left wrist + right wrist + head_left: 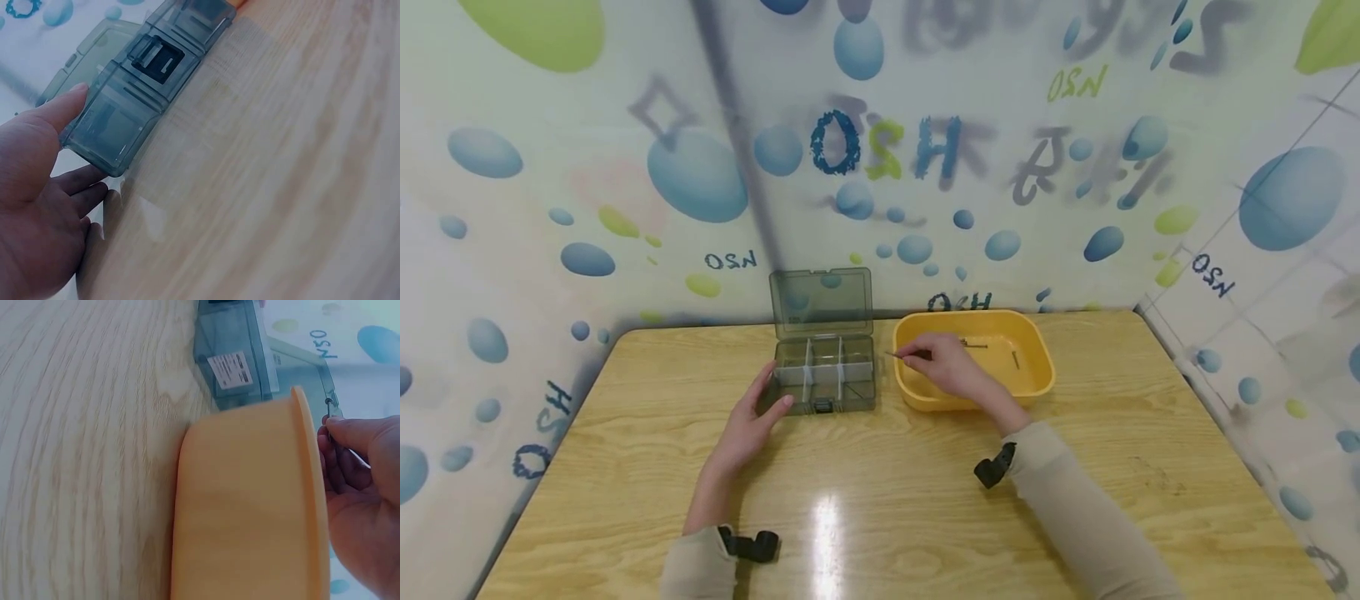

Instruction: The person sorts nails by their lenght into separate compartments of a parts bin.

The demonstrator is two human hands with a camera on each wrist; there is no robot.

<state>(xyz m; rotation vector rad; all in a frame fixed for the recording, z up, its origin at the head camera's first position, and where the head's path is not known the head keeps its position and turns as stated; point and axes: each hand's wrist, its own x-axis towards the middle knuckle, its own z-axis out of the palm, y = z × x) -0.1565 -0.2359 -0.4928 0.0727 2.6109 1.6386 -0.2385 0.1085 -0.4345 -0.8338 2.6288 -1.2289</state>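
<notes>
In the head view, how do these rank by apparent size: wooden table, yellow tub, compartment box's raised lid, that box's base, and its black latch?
1. wooden table
2. yellow tub
3. raised lid and box's base: too alike to rank
4. black latch, smallest by far

The right hand [947, 365] hides part of the yellow tub [1036, 360], and the slim metal piece [329, 407] it pinches is too small to identify. The label [230, 370] on the compartment box [226, 337] blurs beyond reading; in the head view, both sleeves [1075, 504] are cut off.
</notes>
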